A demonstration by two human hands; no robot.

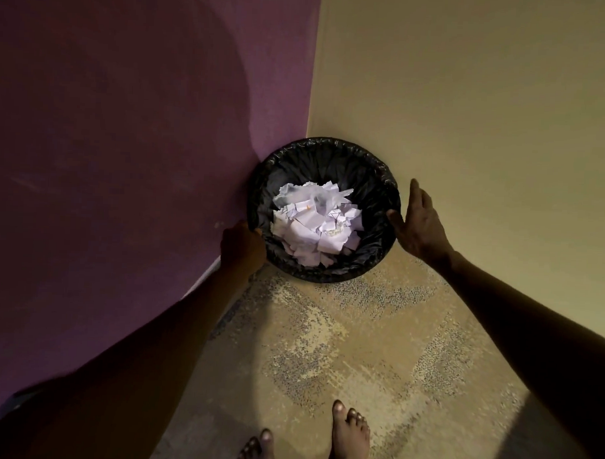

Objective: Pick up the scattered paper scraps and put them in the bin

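Paper scraps (316, 223) lay heaped inside the bin (381, 184), a round black container lined with a dark plastic bag, which stood at the centre of the frame in the corner where the purple wall (126, 120) met the cream wall (487, 98). The scraps were white, crumpled and torn, and filled the middle of the bin's opening.

Left hand (242, 244), at the lower left edge of the bin, had its grip closed on the rim, fingers curled over the bag's edge. Right hand (418, 223), at the right side of the bin, was held flat with fingers straight and together, thumb spread toward the rim; its grip was apart and held nothing. The thumb tip appeared to touch the bin's outer edge, though contact along the palm could not be determined.

Both forearms entered from the lower corners of the frame. Two bare feet (348, 437) stood at the bottom centre on a patterned carpet (324, 350) in beige and grey, which ran up to the base of the bin. No loose scrap was visible on the carpet in view.
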